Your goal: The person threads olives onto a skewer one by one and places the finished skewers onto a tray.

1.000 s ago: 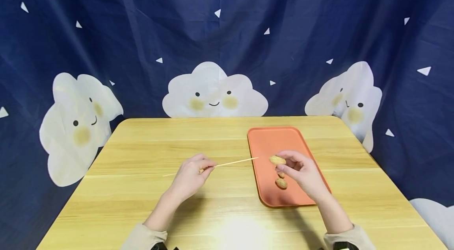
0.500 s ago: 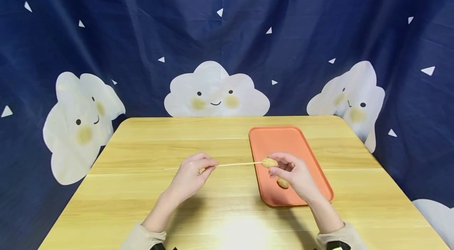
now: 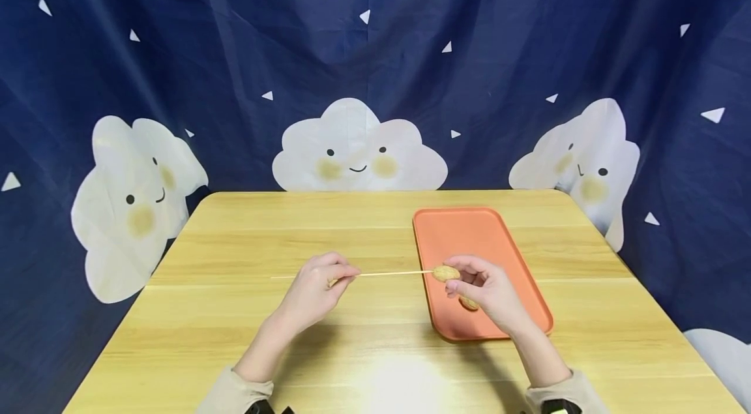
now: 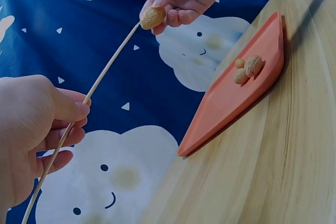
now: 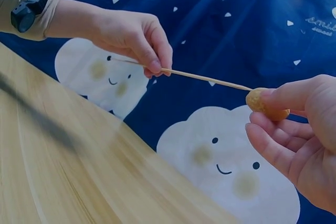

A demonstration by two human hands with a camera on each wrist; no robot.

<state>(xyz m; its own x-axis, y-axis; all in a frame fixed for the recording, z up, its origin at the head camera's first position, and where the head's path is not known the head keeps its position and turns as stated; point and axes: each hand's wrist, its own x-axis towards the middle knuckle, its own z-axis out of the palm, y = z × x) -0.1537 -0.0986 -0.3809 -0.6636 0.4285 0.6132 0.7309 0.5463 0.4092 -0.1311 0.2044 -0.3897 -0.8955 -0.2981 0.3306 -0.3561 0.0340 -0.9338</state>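
My left hand (image 3: 315,283) pinches a thin wooden skewer (image 3: 390,273) between thumb and fingers, above the table left of the tray. The skewer runs almost level, its right end meeting an unshelled peanut (image 3: 444,273). My right hand (image 3: 487,285) grips that peanut between thumb and fingers over the tray's left side. In the right wrist view, the skewer tip is right at the peanut's (image 5: 266,104) end. Below, three more peanuts (image 4: 254,65) lie close together on the orange tray (image 3: 457,225); in the head view my right hand partly hides them.
The light wooden table (image 3: 281,225) extends around the tray on all sides. Behind it hangs a dark blue curtain (image 3: 264,29) printed with white clouds and small triangles. Dark wrist cameras (image 5: 29,11) sit at the cuffs of the beige sleeves (image 3: 235,391).
My right hand has moved left with the peanut, bringing it against the skewer's tip. The skewer has turned from slanting to nearly level. Over the last half second the hands barely shift.
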